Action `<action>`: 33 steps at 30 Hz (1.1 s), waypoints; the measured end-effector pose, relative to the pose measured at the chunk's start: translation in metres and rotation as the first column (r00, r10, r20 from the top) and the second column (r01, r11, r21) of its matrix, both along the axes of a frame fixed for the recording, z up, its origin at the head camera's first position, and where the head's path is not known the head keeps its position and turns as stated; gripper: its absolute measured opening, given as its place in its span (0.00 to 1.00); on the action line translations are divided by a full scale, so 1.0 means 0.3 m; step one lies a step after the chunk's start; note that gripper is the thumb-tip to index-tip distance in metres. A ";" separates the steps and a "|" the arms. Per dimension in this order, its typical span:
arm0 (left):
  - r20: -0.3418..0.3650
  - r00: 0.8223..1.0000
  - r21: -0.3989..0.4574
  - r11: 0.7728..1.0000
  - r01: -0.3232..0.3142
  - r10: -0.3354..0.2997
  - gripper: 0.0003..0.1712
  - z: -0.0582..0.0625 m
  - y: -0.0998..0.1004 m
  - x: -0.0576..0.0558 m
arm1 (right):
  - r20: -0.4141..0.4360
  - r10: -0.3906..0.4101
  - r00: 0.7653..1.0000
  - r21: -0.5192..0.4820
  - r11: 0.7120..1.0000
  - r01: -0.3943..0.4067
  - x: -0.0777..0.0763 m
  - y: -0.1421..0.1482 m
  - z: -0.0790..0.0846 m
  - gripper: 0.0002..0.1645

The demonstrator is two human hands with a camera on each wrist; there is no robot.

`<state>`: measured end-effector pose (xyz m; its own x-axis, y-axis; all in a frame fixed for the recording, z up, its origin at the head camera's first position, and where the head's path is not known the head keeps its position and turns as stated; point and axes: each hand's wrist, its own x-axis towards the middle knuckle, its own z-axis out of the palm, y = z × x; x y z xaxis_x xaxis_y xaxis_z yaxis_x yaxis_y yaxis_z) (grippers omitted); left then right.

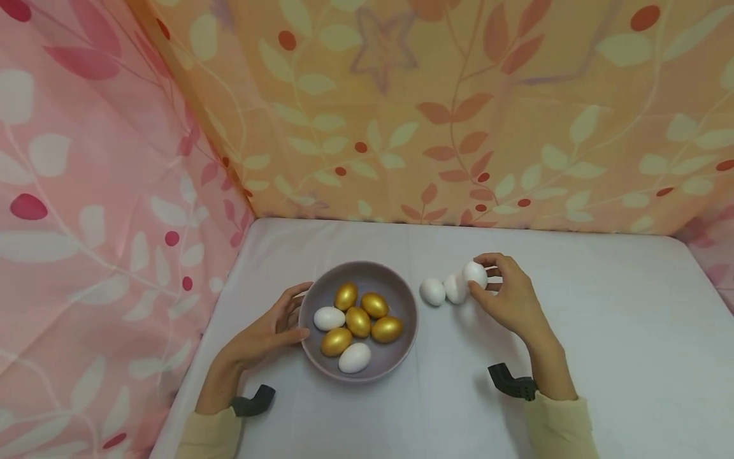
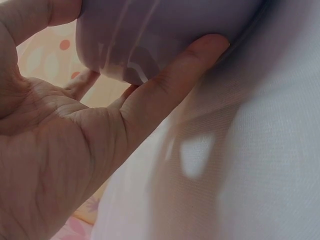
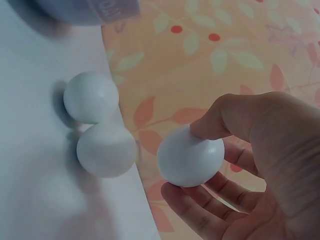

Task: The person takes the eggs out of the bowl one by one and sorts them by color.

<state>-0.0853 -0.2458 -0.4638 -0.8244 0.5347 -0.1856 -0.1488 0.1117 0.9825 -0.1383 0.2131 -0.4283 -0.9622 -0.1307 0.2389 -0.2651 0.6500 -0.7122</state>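
My right hand (image 1: 507,296) pinches a white egg (image 3: 190,156) between thumb and fingertips, just over the table. Two more white eggs, one (image 1: 432,291) nearer the bowl and one (image 3: 106,150) beside the held egg, touch each other on the table. A mauve bowl (image 1: 367,377) stands to their left. It contains several golden eggs (image 1: 358,322) and two white eggs, one (image 1: 329,318) at the left and one (image 1: 355,357) at the near side. My left hand (image 1: 266,335) holds the bowl's left side, thumb at the rim, other fingers against its outer wall.
The table has a white cloth (image 1: 631,357) over it. Behind it hangs an orange leaf-patterned curtain (image 1: 413,127), and a pink one (image 1: 97,255) borders the left side. A dark wrist mount (image 1: 510,382) sticks out from each sleeve end.
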 end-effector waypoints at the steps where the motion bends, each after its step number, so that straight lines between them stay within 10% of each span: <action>1: 0.002 1.000 -0.001 1.000 0.001 -0.001 0.48 0.001 0.000 0.000 | 0.002 -0.004 1.000 0.004 1.000 0.004 0.000 0.001 -0.001 0.24; 33: -0.018 1.000 0.026 0.999 0.018 -0.017 0.48 0.009 0.005 -0.001 | 0.053 -0.049 0.997 0.190 0.981 0.038 -0.033 0.041 -0.099 0.23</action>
